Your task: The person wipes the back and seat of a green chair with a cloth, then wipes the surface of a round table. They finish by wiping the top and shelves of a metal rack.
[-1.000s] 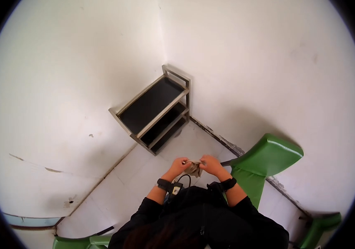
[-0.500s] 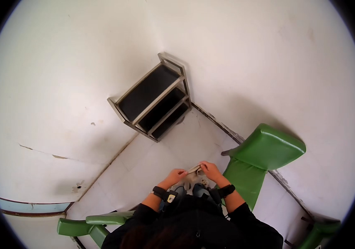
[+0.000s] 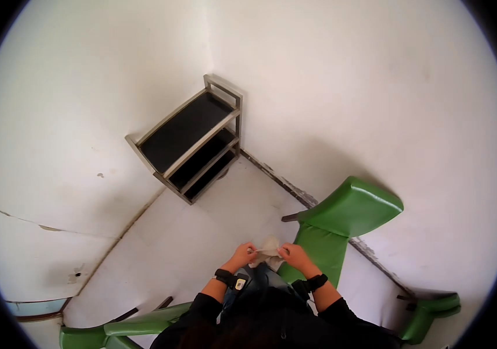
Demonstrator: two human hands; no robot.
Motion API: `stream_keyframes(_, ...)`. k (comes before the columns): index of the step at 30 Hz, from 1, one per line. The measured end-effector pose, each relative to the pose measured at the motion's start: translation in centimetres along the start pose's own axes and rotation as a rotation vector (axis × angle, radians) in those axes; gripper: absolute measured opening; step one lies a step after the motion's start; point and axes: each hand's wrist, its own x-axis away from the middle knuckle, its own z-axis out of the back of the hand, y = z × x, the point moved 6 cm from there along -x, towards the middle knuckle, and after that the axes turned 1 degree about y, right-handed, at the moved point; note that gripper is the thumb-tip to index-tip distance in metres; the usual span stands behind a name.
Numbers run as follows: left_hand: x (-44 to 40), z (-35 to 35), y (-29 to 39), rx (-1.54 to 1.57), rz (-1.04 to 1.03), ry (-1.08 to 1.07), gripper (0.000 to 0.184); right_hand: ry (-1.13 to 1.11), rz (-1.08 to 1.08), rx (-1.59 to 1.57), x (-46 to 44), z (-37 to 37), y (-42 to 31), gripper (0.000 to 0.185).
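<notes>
A small beige cloth (image 3: pixel 269 245) is stretched between my two hands, low in the middle of the head view. My left hand (image 3: pixel 244 255) has its fingers closed on the cloth's left edge. On the right edge, my right hand (image 3: pixel 292 255) pinches the cloth. Part of the cloth hangs below the hands, over my legs. Both wrists wear black bands, and a small device sits by the left one.
A metal-framed shelf (image 3: pixel 183 139) with black tiers stands in the corner between white walls. Just right of my hands is a green chair (image 3: pixel 350 209). More green chairs stand at the lower left (image 3: pixel 86 336) and lower right (image 3: pixel 426 319). Pale tiles cover the floor.
The cloth, bunched up a second ago, now hangs spread between my hands. My hands have moved lower in the view. The shelf and right chair appear further left as the view has shifted.
</notes>
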Motion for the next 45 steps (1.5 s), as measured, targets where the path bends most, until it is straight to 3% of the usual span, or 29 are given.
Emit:
stream_keyframes(5, -0.8, -0.1, -2.5, 0.072, 0.071, -0.032, 0.01, -0.031, 0.064, 0.197, 0.3, -0.5, -1.0, 0.023)
stream_keyframes(7, -1.5, 0.3, -1.7, -0.042, -0.1, -0.059, 0.012, -0.066, 0.064, 0.194, 0.6, -0.9, -1.1, 0.021)
stream_keyframes(11, -1.1, 1.5, 0.5, 0.025, -0.038, -0.057, 0.013, -0.17, 0.051, 0.207, -0.3, -1.8, -0.2, 0.02)
stream_keyframes(13, -1.3, 2.2, 0.3, -0.158, -0.156, -0.015, 0.014, -0.22, 0.063, 0.272, -0.9, -1.7, -0.1, 0.022)
stream_keyframes(16, -2.0, 2.4, -2.9, -0.199, -0.152, -0.029, 0.018, -0.137, 0.097, 0.396, -1.5, -1.7, 1.0, 0.025)
stream_keyframes(19, -1.9, 1.9, -0.5, -0.367, -0.236, 0.065, 0.024, -0.134, -0.05, 0.282, -1.8, -0.4, 1.3, 0.022)
stream_keyframes(22, -4.3, -0.9, 0.3, -0.396, -0.279, 0.009, 0.025, -0.078, -0.02, 0.281, -1.1, 1.4, 3.7, 0.021)
stream_keyframes(24, -5.5, -2.8, 2.0, -0.46, -0.344, -0.017, 0.025, -0.046, -0.067, 0.085, 0.2, 3.3, 5.7, 0.022)
stream_keyframes(28, -6.9, -7.6, 5.0, -0.343, -0.326, -0.122, 0.02, 0.143, -0.054, 0.152, 3.4, 8.2, 10.4, 0.02)
stream_keyframes(30, -7.2, -10.3, 6.4, -0.281, -0.326, -0.156, 0.017, 0.153, -0.166, 0.202, 4.7, 9.6, 14.0, 0.019)
stream_keyframes(33, -6.9, -15.2, 6.2, -0.221, -0.142, -0.233, 0.011, 0.215, -0.125, 0.109, 7.3, 11.7, 18.2, 0.02)
stream_keyframes(35, -7.1, -18.1, 5.4, -0.053, -0.148, -0.199, 0.01, 0.251, -0.099, 0.07, 9.4, 13.1, 20.1, 0.02)
stream_keyframes(39, -6.2, -22.2, 4.2, -0.095, -0.064, -0.06, 0.015, 0.259, -0.06, 0.036, 13.5, 16.1, 23.7, 0.024)
stream_keyframes(41, -5.5, -24.4, 3.5, -0.134, -0.052, -0.062, 0.015, 0.199, -0.116, -0.115, 14.8, 16.8, 25.8, 0.027)
stream_keyframes(45, -5.5, -27.2, 4.1, -0.3, -0.09, -0.075, 0.014, 0.214, -0.098, -0.131, 16.3, 17.2, 27.7, 0.03)
